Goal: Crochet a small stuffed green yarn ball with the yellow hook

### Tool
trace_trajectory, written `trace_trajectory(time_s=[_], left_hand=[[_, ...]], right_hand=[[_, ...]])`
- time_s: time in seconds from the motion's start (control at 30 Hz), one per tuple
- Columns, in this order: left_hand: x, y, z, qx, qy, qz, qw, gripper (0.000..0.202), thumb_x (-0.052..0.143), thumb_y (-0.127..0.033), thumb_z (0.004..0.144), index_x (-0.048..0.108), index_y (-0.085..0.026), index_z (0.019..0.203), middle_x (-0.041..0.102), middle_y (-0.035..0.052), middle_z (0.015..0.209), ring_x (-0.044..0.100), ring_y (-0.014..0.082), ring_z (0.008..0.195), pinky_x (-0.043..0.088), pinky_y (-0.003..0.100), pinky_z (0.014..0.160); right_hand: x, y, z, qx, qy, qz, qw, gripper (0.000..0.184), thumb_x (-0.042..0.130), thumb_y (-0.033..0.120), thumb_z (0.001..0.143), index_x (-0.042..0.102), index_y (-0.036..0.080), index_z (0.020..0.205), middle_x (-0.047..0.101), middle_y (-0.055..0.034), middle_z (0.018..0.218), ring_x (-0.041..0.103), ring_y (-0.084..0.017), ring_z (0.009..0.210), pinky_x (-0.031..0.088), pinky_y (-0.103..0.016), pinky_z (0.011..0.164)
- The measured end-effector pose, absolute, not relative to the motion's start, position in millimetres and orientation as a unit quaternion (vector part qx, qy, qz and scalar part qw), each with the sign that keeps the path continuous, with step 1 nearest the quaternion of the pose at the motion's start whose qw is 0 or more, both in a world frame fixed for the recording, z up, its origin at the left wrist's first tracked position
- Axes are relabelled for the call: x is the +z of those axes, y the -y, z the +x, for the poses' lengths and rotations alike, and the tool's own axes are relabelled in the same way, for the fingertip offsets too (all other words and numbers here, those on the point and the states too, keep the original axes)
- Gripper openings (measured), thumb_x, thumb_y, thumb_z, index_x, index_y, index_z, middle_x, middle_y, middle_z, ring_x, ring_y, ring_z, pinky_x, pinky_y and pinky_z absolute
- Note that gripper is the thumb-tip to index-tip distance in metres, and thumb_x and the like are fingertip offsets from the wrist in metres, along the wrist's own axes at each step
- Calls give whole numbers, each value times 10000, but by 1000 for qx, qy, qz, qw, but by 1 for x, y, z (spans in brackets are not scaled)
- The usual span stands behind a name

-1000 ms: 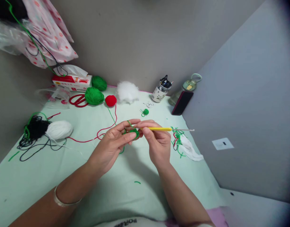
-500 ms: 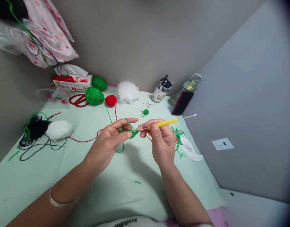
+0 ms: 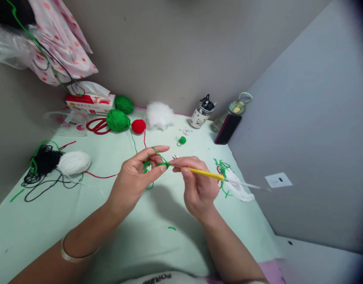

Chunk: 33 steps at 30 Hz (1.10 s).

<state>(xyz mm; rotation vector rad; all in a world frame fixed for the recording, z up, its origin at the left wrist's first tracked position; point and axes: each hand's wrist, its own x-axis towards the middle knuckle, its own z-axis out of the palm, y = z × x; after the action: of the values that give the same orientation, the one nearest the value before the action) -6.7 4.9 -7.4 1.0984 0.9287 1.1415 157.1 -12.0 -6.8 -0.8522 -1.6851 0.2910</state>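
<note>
1. Pinched between your left hand's [image 3: 131, 175] thumb and fingers is the small green piece [image 3: 163, 165], seemingly to steady it at the hook's tip; a green strand [image 3: 156, 151] crosses your raised index finger, likely for tension.
2. Your right hand [image 3: 200, 189] pinches the yellow-handled hook [image 3: 207, 173] near its working end, probably for fine control, its other end pointing right.
3. To the right, green scraps [image 3: 223, 167] lie against a white cloth [image 3: 239, 188]; to the left sits a white yarn ball [image 3: 74, 162].
4. Farther off, a thread drops from the green ball [image 3: 118, 120] toward your left hand, perhaps feeding it.
5. At the far edge, white fluff [image 3: 160, 115] rests out of your way, and a phone [image 3: 228, 129] stands upright, tilted, on the right.
</note>
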Motion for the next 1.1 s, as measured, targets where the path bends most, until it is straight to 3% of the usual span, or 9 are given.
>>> trace_trajectory(time_s=[0.1, 0.23, 0.37, 0.47, 0.53, 0.7, 0.87, 0.97, 1.1], left_hand=[[-5, -1, -2, 505, -399, 453, 616, 413, 795, -269, 833, 720, -336, 1233, 598, -26, 872, 498, 109, 787, 412, 215, 734], [-2, -1, 0, 461, -328, 337, 753, 477, 803, -287, 818, 698, -259, 1282, 529, -65, 686, 394, 53, 565, 440, 192, 680], [1, -6, -4, 424, -293, 270, 813, 387, 753, -235, 854, 726, -194, 1238, 285, -133, 512, 154, 44, 479, 490, 217, 771], [1, -6, -5, 443, -300, 303, 789, 413, 764, -231, 841, 723, -235, 1252, 417, -100, 582, 249, 50, 510, 479, 213, 769], [0, -4, -3, 453, -317, 339, 761, 416, 790, -247, 819, 736, -256, 1231, 548, -51, 731, 392, 62, 606, 443, 186, 705], [-1, 1, 4, 502, -359, 357, 701, 409, 819, -261, 799, 754, -293, 1201, 621, -12, 909, 530, 101, 857, 431, 173, 764], [-3, -4, 1, 453, -315, 267, 790, 372, 790, -276, 811, 771, -227, 1179, 463, -65, 640, 308, 50, 533, 405, 148, 586], [-4, -8, -5, 420, -281, 227, 832, 317, 769, -232, 801, 798, -162, 1109, 361, -80, 581, 286, 53, 527, 516, 238, 822], [-3, -9, -7, 443, -290, 275, 803, 327, 745, -211, 828, 780, -216, 1153, 533, -46, 706, 364, 61, 576, 484, 308, 949]], right_hand=[[-13, 13, 156, 7, 765, -355, 537, 266, 533, 98, 977, 652, 230, 1174, 739, -78, 980, 700, -200, 857, 584, -357, 728], [-16, 12, 156, -88, 778, -359, 508, 308, 620, 72, 925, 699, 253, 1162, 721, -89, 1069, 697, -215, 954, 588, -346, 764], [-7, 9, 160, 138, 686, -371, 611, 225, 531, 140, 994, 721, 240, 1060, 727, -56, 917, 687, -187, 806, 577, -340, 674], [-3, 5, 160, 270, 627, -360, 636, 200, 537, 224, 1011, 734, 236, 977, 715, -40, 874, 650, -159, 706, 552, -313, 604], [-4, 4, 158, 282, 637, -361, 620, 178, 568, 235, 1000, 746, 243, 1005, 727, -45, 914, 668, -171, 776, 567, -330, 666], [-11, 8, 155, 205, 684, -377, 590, 236, 574, 160, 988, 741, 280, 1103, 736, -44, 979, 699, -183, 875, 592, -359, 760], [-16, 8, 158, 35, 764, -353, 539, 342, 626, 97, 932, 725, 319, 1172, 742, -50, 1076, 706, -204, 923, 587, -358, 758], [-11, 5, 161, 124, 705, -367, 594, 255, 576, 123, 972, 739, 276, 1096, 744, -42, 951, 692, -179, 815, 571, -330, 678], [-6, 2, 160, 343, 581, -357, 646, 181, 583, 257, 996, 762, 259, 966, 710, -18, 864, 615, -132, 651, 526, -294, 584]])
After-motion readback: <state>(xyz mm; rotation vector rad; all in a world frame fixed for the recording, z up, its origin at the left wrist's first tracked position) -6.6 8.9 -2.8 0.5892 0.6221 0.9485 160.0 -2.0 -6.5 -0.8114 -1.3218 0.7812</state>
